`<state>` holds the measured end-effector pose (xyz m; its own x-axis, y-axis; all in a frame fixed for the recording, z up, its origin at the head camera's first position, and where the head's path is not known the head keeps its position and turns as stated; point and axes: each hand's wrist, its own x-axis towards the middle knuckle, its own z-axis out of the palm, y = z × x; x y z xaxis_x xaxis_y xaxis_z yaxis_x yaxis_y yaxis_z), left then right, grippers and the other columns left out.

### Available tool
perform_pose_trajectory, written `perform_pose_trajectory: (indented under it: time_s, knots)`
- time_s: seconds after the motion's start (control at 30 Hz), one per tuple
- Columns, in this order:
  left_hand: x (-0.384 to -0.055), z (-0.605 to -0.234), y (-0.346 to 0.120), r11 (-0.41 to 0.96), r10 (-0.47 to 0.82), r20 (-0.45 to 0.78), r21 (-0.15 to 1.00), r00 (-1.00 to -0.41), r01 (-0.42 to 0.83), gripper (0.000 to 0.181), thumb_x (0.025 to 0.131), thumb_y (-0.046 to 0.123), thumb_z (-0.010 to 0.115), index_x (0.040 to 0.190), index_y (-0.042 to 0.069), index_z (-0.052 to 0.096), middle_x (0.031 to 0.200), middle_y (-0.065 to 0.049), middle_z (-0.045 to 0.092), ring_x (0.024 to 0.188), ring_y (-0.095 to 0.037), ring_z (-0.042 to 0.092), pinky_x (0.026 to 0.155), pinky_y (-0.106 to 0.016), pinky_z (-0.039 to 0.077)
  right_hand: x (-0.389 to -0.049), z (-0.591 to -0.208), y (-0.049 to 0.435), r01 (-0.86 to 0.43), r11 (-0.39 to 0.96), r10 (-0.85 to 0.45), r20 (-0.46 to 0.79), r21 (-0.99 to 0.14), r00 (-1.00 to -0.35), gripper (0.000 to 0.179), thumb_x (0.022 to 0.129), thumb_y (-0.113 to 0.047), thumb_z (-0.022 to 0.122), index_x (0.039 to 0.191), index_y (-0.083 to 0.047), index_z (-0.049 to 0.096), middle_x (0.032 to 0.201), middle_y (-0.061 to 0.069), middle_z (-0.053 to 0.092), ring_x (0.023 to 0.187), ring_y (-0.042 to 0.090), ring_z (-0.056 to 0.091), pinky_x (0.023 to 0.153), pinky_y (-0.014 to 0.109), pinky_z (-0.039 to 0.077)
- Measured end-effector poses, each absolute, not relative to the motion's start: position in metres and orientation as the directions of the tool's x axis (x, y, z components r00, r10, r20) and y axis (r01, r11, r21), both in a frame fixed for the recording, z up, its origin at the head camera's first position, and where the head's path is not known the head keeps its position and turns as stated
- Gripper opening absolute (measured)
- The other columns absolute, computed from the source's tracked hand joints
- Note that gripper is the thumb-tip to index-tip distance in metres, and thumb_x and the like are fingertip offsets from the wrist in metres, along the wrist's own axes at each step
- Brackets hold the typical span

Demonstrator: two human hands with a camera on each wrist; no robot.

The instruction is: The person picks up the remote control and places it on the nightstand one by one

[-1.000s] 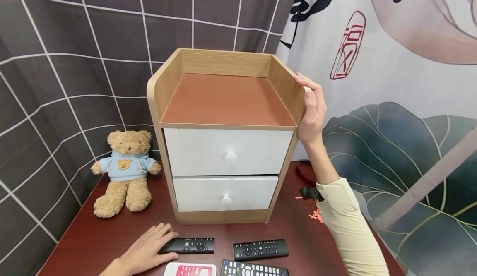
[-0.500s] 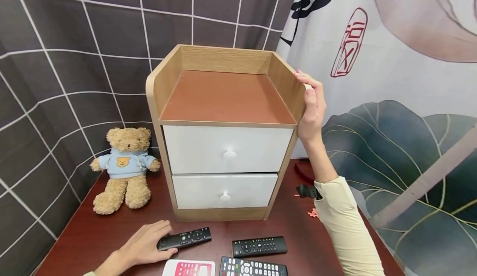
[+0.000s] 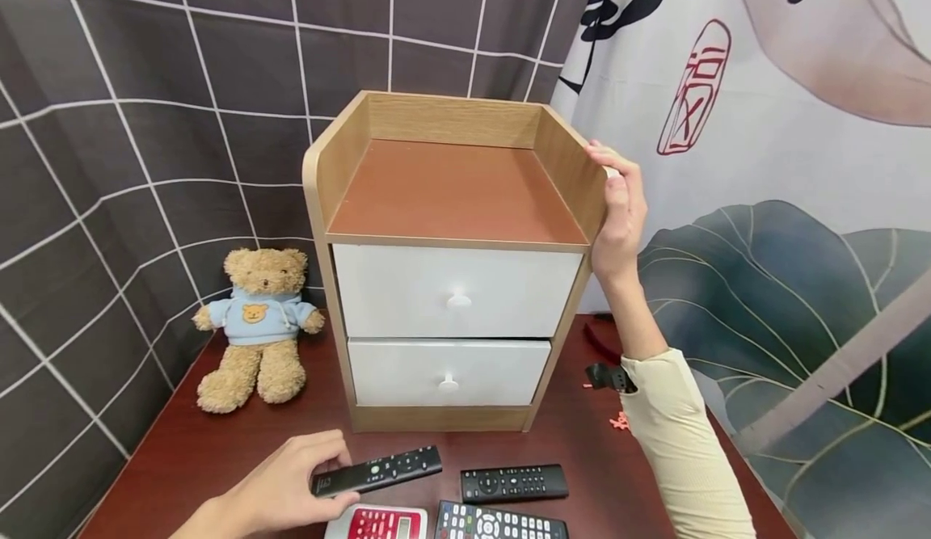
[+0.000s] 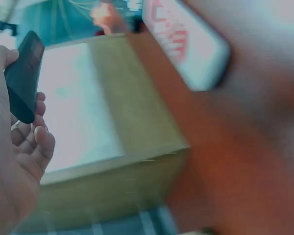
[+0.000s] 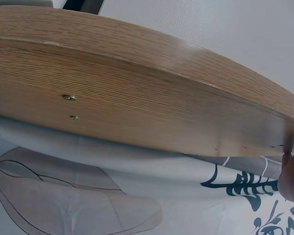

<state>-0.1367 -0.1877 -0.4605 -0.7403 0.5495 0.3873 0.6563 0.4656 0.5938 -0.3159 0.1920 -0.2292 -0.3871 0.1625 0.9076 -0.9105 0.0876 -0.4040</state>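
Observation:
In the head view my left hand pinches a slim black remote control by its near end, the far end pointing right and slightly up. The left wrist view shows that remote held between thumb and fingers, some of them curled below it. My right hand rests against the outer right side of a small wooden cabinet, its fingertips at the top edge. Two white drawers with knobs, both pushed in, form the cabinet's front. Only a bit of that hand shows in the right wrist view, touching the side panel.
A second black remote lies right of centre, with a larger grey-buttoned remote below it. Next to that is a red-and-white calculator. A teddy bear in blue sits left of the cabinet. Small coral-coloured pieces lie at right.
My left hand has taken up the black remote it was touching on the table and tilted its far end upward. My right hand has stayed at the cabinet's side.

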Motion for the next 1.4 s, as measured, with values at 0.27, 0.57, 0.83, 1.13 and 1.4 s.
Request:
perform_pose_trajectory:
  time_s: [0.27, 0.57, 0.83, 1.13, 1.4]
  knots:
    - [-0.138, -0.359, -0.162, 0.482, 0.518, 0.650, 0.315, -0.556, 0.818, 0.037, 0.067, 0.025, 0.089, 0.086, 0.029, 0.058, 0.081, 0.022, 0.051, 0.067, 0.010, 0.045, 0.057, -0.003, 0.037, -0.304, -0.225, 0.189, -0.912, 0.085, 0.170, 0.908, -0.400, -0.383, 0.038, 0.095, -0.009, 0.034, 0.117, 0.006, 0.060, 0.127, 0.013, 0.064, 0.133, 0.033, 0.049, 0.117, 0.037, 0.031]
    - [-0.158, -0.252, -0.136, 0.610, 0.454, 0.804, 0.033, -0.383, 0.792, 0.023, 0.076, 0.031, 0.074, 0.077, 0.014, 0.059, 0.073, 0.007, 0.051, 0.061, -0.003, 0.043, 0.051, -0.017, 0.038, -0.310, -0.226, 0.188, -0.913, 0.073, 0.169, 0.907, -0.402, -0.386, 0.037, 0.096, -0.009, 0.034, 0.117, 0.005, 0.061, 0.126, 0.011, 0.065, 0.133, 0.035, 0.048, 0.117, 0.037, 0.030]
    - [-0.195, -0.171, -0.103, 0.951, 0.149, 0.647, 0.113, -0.748, 0.288, 0.036, 0.087, 0.040, 0.055, 0.075, 0.006, 0.056, 0.073, -0.011, 0.057, 0.061, -0.032, 0.055, 0.053, -0.046, 0.047, -0.293, -0.219, 0.179, -0.913, 0.079, 0.168, 0.908, -0.401, -0.385, 0.037, 0.095, -0.009, 0.034, 0.117, 0.010, 0.058, 0.126, 0.017, 0.063, 0.133, 0.034, 0.050, 0.117, 0.037, 0.031]
    - [-0.246, -0.151, -0.072, 0.999, 0.041, 0.452, -0.041, -0.891, 0.025, 0.031, 0.091, 0.025, 0.049, 0.082, 0.002, 0.068, 0.083, -0.016, 0.069, 0.074, -0.034, 0.069, 0.058, -0.044, 0.056, -0.287, -0.216, 0.178, -0.910, 0.068, 0.183, 0.902, -0.409, -0.391, 0.037, 0.095, -0.009, 0.034, 0.115, 0.008, 0.060, 0.123, 0.013, 0.065, 0.133, 0.034, 0.050, 0.117, 0.036, 0.032]
    - [-0.254, -0.166, -0.074, 0.992, -0.004, 0.377, -0.112, -0.926, -0.050, 0.052, 0.096, 0.050, 0.050, 0.098, 0.000, 0.066, 0.092, -0.020, 0.068, 0.083, -0.034, 0.069, 0.065, -0.041, 0.054, -0.289, -0.216, 0.177, -0.910, 0.050, 0.179, 0.900, -0.411, -0.397, 0.036, 0.095, -0.008, 0.034, 0.115, 0.006, 0.061, 0.124, 0.014, 0.065, 0.134, 0.036, 0.048, 0.117, 0.036, 0.031]
